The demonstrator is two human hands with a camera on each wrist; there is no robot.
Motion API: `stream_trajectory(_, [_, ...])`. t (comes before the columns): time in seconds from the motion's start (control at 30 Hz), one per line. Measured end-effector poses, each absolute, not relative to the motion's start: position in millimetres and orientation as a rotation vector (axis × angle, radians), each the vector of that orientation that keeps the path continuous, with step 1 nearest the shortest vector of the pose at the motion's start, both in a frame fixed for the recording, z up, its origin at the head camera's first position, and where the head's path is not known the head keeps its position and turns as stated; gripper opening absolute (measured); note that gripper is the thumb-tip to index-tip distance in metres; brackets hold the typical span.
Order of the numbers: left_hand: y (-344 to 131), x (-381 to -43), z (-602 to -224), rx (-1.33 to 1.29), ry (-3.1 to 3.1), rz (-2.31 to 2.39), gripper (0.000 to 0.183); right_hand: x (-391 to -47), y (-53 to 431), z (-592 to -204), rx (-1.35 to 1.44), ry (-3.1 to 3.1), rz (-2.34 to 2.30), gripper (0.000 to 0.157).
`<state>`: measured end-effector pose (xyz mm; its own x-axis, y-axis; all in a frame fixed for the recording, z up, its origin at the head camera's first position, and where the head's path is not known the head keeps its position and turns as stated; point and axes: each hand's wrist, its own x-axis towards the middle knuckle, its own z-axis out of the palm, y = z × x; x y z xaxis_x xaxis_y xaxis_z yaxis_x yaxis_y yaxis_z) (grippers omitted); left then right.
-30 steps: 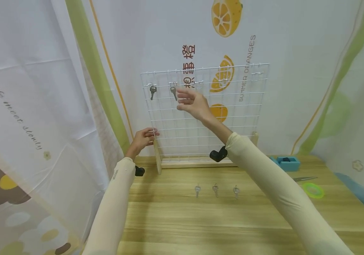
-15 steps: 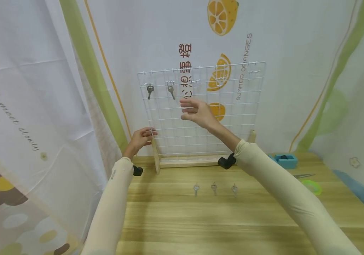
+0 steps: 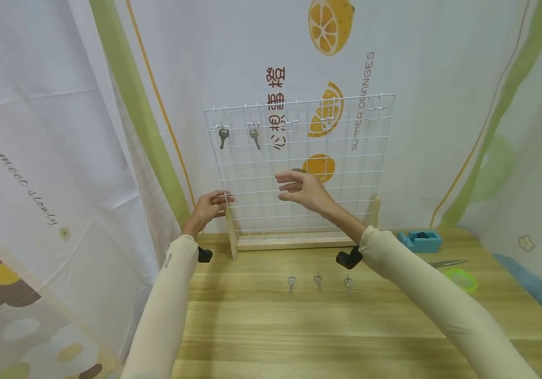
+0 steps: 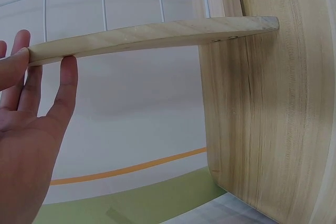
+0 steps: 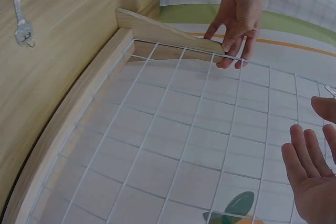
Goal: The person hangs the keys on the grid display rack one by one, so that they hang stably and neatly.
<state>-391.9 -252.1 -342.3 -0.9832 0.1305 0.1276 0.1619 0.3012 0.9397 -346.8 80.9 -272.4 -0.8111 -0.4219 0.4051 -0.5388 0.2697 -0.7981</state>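
A white wire grid rack (image 3: pixel 299 208) stands upright in a wooden base. My left hand (image 3: pixel 210 206) grips the top of its left wooden side support (image 4: pixel 152 35), thumb and fingers on opposite faces. Before the middle of the grid, my right hand (image 3: pixel 306 192) holds nothing, its fingers relaxed and slightly bent. Two keys hang from hooks near the grid's upper left: a dark key (image 3: pixel 224 137) and a greyish key (image 3: pixel 254 138). On the table in front of the base lie three silver keys in a row: a left key (image 3: pixel 292 283), a middle key (image 3: pixel 318 282) and a right key (image 3: pixel 348 285).
More white hooks, such as the far right hook (image 3: pixel 377 110), sit along the grid's top. At the table's right are a blue tape dispenser (image 3: pixel 421 241), scissors (image 3: pixel 448 263) and a yellow-green ring (image 3: pixel 462 280). A printed curtain (image 3: pixel 422 79) hangs behind.
My right hand has moved down and to the right, away from the second hanging key, which stays on its hook. My left hand stays at the side support.
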Motion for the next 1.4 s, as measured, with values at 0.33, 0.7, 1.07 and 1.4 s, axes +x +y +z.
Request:
stream_trajectory(0.33, [-251.6, -390.9, -341.2, -0.271, -2.516, -1.823, 0.043, -344.1, 92.1, -291.4, 0.940, -2.425, 1.538, 0.046])
stream_trajectory(0.7, [-250.8, -391.8, -340.4, -0.268, -2.523, -1.802, 0.042, -343.6, 102.4, -315.7, 0.907, -2.510, 1.496, 0.046])
stream_trajectory(1.07, [-253.4, -391.2, -341.3, -0.277, -2.521, -1.822, 0.043, -341.1, 105.6, -343.9, 0.959, -2.541, 1.457, 0.043])
stream_trajectory(1.4, [-256.3, -390.6, -341.3, -0.333, -2.506, -1.835, 0.045, -340.8, 107.7, -376.9, 1.022, -2.590, 1.334, 0.039])
